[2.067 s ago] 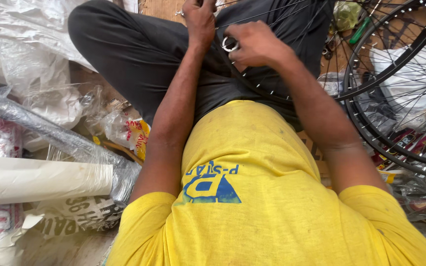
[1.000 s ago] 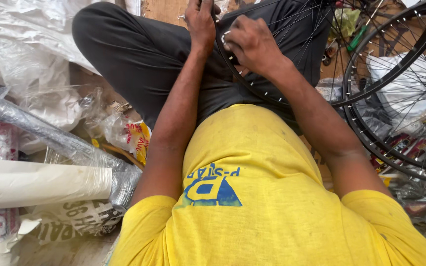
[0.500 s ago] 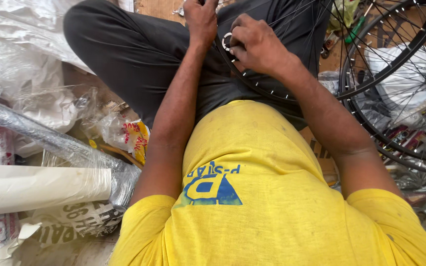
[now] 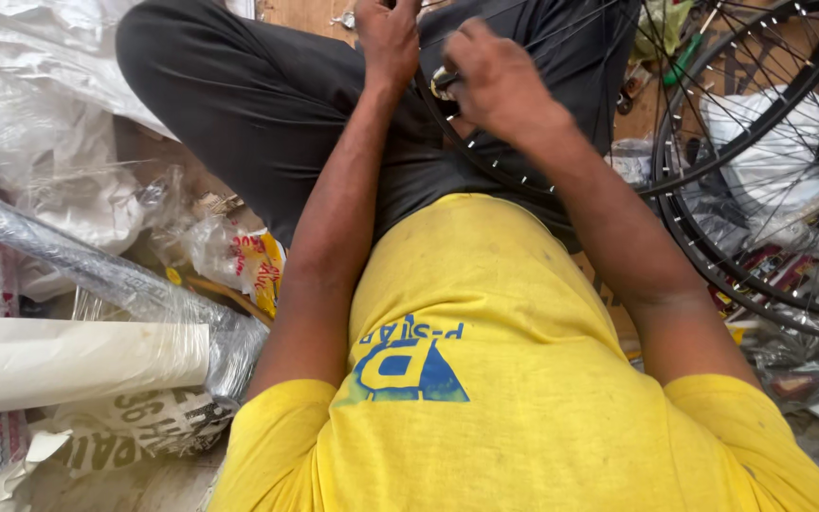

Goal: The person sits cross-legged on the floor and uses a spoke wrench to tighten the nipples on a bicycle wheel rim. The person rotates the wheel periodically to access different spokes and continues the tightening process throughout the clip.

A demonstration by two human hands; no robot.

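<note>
A black bicycle wheel rim [image 4: 523, 180] with thin spokes rests across my lap, on dark trousers. My left hand [image 4: 386, 38] is at the top edge of the view, its fingers closed around the rim's far part, with the fingertips cut off by the frame. My right hand [image 4: 500, 81] sits just right of it, pinching a small round metal spoke tool [image 4: 445, 82] against the rim. My yellow shirt fills the lower middle of the view.
A second black spoked wheel [image 4: 760, 237] stands at the right over white bags and scattered packets. At the left lie clear plastic wrapping [image 4: 40, 142], a wrapped dark tube [image 4: 97, 270] and a white paper roll [image 4: 68, 360]. A green-handled tool [image 4: 689, 57] lies at the top right.
Both hands stay at the same spot on the rim. My right hand has shifted slightly, with its wrist turning around the small metal tool. The view has moved a little.
</note>
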